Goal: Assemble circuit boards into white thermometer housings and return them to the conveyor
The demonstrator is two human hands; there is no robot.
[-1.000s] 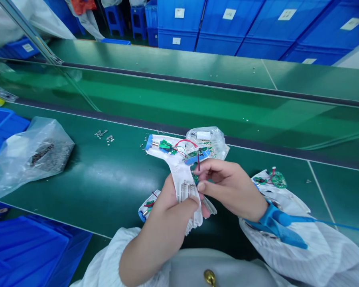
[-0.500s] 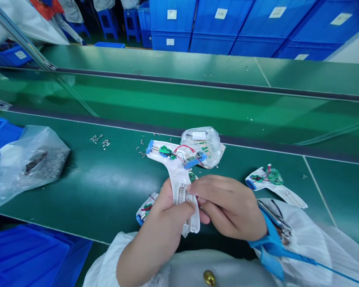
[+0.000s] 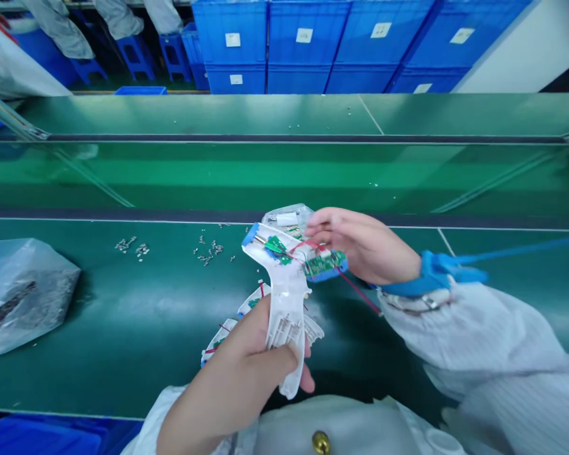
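My left hand (image 3: 260, 351) is wrapped round the lower part of a white plastic handle shell (image 3: 284, 294), its thumb across the ribbed inside. Fixed in the shell's top are a blue end piece (image 3: 251, 235), a small green circuit board (image 3: 275, 248) and red wires. A larger green circuit board (image 3: 326, 262) with a blue backing sits at the shell's right side, a red wire hanging from it. My right hand (image 3: 360, 243) is just beyond that board, fingers stretched towards a clear plastic bag (image 3: 287, 218) of small parts. The board hides some of its fingers.
More white shells with wires (image 3: 222, 335) lie on the green bench left of my left hand. Small metal pieces (image 3: 211, 253) are scattered further back. A large clear bag (image 3: 38, 291) rests at the left. Blue crates (image 3: 308, 38) stand beyond the green channel.
My right hand has left the shell's lower part and moved up and away to the small bag. The larger circuit board has turned, its green face now showing. The view has shifted right.
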